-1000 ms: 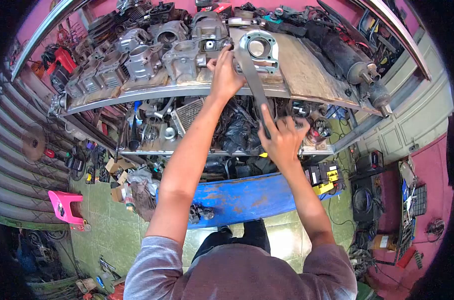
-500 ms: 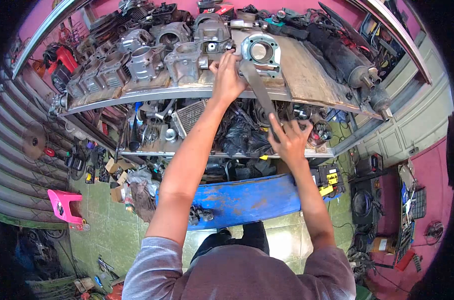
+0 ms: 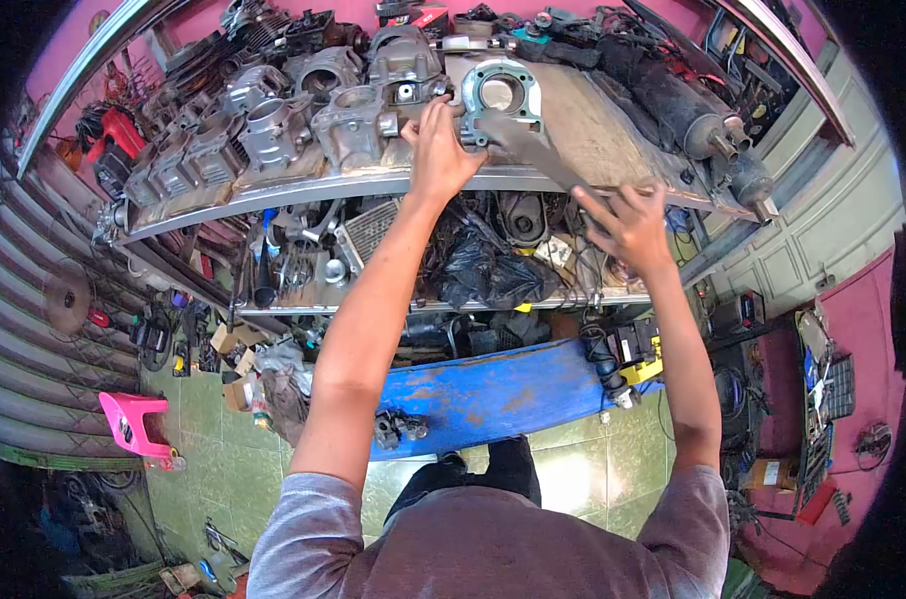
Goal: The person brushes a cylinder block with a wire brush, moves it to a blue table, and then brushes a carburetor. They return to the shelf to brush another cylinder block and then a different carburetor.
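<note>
A silvery engine cylinder block (image 3: 534,100) with a round bore stands near the front edge of the upper shelf. My left hand (image 3: 441,160) grips its left side, fingers up along the block and thumb low at the front. My right hand (image 3: 627,228) is closed on the near end of a long, flat grey file (image 3: 533,155), index finger stretched along it. The file slants up and left, its far end against the block's lower front edge. Motion blurs the file a little, and my palm hides its handle.
More engine cylinders (image 3: 351,130) line the shelf to the left. An exhaust muffler (image 3: 700,130) lies at the right. Parts and a black plastic bag (image 3: 478,275) fill the lower shelf (image 3: 373,307). A blue bench (image 3: 493,394) stands below, and a pink stool (image 3: 133,424) at left.
My right hand has moved right and slightly up with the file, which now lies at a flatter slant. My left hand stays at the block. The whole view has shifted slightly.
</note>
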